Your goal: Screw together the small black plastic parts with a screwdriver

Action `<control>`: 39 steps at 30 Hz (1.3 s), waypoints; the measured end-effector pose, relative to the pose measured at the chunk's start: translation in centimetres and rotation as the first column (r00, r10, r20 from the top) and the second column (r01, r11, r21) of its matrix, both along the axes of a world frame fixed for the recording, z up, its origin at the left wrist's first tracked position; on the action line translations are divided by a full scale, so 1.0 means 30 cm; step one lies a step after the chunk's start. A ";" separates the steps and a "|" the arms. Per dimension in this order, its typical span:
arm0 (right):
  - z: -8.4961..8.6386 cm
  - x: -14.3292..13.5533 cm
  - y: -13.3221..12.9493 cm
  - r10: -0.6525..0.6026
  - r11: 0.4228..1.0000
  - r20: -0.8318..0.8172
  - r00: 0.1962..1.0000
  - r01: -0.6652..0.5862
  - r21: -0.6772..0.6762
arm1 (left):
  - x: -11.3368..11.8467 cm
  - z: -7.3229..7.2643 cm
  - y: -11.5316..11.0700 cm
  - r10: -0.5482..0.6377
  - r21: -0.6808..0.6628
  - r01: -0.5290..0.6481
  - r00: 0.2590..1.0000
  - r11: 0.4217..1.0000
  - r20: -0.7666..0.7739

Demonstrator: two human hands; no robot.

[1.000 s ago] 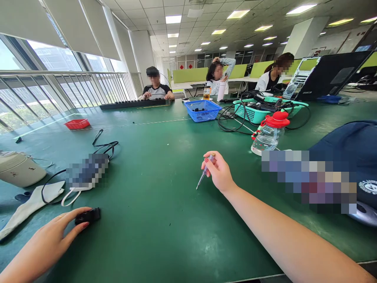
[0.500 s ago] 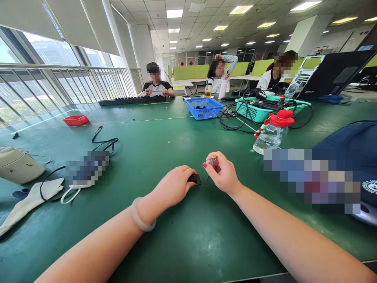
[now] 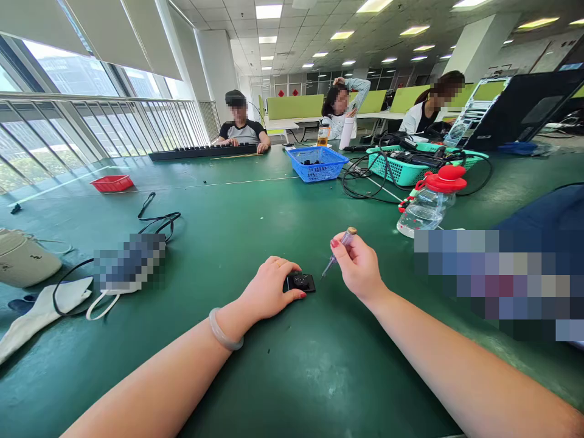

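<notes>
On the green table, my left hand (image 3: 272,286) grips a small flat black part (image 3: 303,281) between thumb and fingers. A raised, round-edged piece shows on top of it; its exact kind I cannot make out. My right hand (image 3: 358,264) is closed around a screwdriver (image 3: 345,237) with a see-through purplish handle. The screwdriver leans, its thin metal shaft pointing down and left. Its tip is just right of the black part, apart from it, close to the table surface.
Beyond my hands stand a blue basket (image 3: 316,173) of small dark parts, a teal basket (image 3: 401,174) with cables, and a red-lidded bottle (image 3: 426,210). A red tray (image 3: 112,184) and a corded pouch lie left. Several people sit behind the table.
The screwdriver has gone from near upright to leaning, and my right hand has shifted right. More of the black part shows as my left fingers have spread along its edges.
</notes>
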State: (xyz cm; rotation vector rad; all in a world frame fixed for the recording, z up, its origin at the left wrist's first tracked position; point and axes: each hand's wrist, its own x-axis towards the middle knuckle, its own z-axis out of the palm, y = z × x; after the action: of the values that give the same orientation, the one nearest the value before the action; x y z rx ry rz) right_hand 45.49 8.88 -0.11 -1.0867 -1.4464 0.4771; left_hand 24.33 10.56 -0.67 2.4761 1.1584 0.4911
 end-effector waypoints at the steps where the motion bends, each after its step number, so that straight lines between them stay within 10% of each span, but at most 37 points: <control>1: 0.001 -0.001 -0.005 0.001 1.000 -0.021 1.000 -0.001 0.020 | 0.002 -0.001 0.000 -0.007 0.005 0.007 1.000 1.000 -0.004; 39: 0.021 -0.012 -0.004 -0.165 0.986 -0.099 0.981 0.162 -0.040 | 0.010 -0.015 0.009 -0.003 -0.001 0.003 0.999 1.000 0.054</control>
State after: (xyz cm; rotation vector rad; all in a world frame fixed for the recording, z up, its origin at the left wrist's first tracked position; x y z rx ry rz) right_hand 45.14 8.77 0.52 -1.1794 -1.2525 0.4326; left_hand 24.62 10.82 -1.11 2.4478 1.1333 0.5533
